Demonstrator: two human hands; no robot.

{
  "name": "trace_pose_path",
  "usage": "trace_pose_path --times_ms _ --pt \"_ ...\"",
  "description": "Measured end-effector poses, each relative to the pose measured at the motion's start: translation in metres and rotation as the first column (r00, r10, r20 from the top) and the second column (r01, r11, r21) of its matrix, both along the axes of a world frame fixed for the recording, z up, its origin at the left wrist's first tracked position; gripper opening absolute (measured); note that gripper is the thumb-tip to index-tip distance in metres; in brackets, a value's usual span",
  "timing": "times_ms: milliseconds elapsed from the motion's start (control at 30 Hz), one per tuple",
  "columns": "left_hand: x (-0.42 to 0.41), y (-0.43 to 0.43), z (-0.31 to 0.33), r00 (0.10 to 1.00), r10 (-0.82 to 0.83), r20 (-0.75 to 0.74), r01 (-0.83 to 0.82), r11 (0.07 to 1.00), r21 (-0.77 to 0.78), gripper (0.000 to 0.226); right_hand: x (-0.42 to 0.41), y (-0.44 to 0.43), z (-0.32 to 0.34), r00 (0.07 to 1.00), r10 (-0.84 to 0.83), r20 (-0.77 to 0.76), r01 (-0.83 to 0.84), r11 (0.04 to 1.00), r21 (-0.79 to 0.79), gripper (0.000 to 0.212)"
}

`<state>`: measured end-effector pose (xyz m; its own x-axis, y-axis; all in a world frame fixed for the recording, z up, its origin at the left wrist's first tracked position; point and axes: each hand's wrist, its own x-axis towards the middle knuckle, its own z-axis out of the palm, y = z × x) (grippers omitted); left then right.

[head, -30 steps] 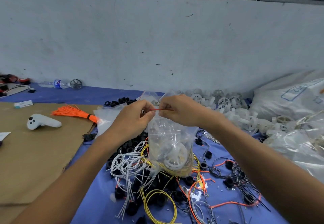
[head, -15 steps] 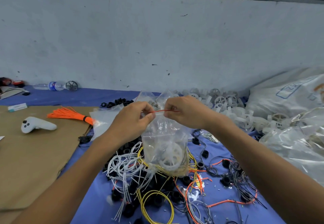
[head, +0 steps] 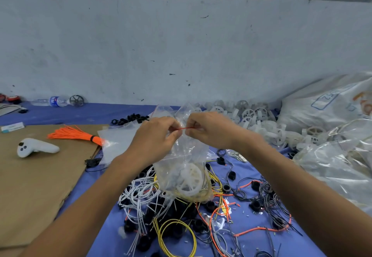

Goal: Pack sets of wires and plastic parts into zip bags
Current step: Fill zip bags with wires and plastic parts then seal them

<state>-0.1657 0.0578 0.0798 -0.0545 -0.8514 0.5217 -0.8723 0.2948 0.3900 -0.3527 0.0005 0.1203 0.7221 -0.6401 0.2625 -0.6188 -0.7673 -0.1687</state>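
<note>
Zip bag (head: 181, 164), clear crinkly film, held up over tangled wires (head: 138, 194) mid-worktop (head: 92, 113); spoked white plastic wheel (head: 191, 182) and yellow wire loops (head: 193, 197) inside. Thin red seal strip (head: 186, 128) at the top pinched between left hand (head: 155, 138) and right hand (head: 209, 130), fingers curled.

Probably a small assembly workshop: loose wires (head: 137, 194), heaped plastic wheels (head: 249, 114), bulk sacks (head: 322, 105) along a scuffed wall (head: 181, 45).
</note>
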Motion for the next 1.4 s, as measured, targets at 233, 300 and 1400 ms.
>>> trace_pose_path --times_ms 233,300,1400 --pt "-0.003 -0.004 0.002 0.999 -0.025 -0.044 0.026 0.999 0.027 0.004 -0.013 -0.001 0.002 0.999 0.016 0.033 -0.016 1.000 -0.005 0.015" --pt "-0.009 -0.005 0.003 0.998 -0.049 -0.048 0.051 0.998 0.037 0.006 -0.010 0.000 0.002 0.999 0.016 0.047 -0.017 1.000 0.001 0.016" --pt "0.086 0.012 -0.025 0.986 0.168 -0.024 -0.167 0.985 0.039 0.020 -0.076 -0.010 -0.020 0.909 -0.142 0.392 0.051 0.971 0.233 0.009"
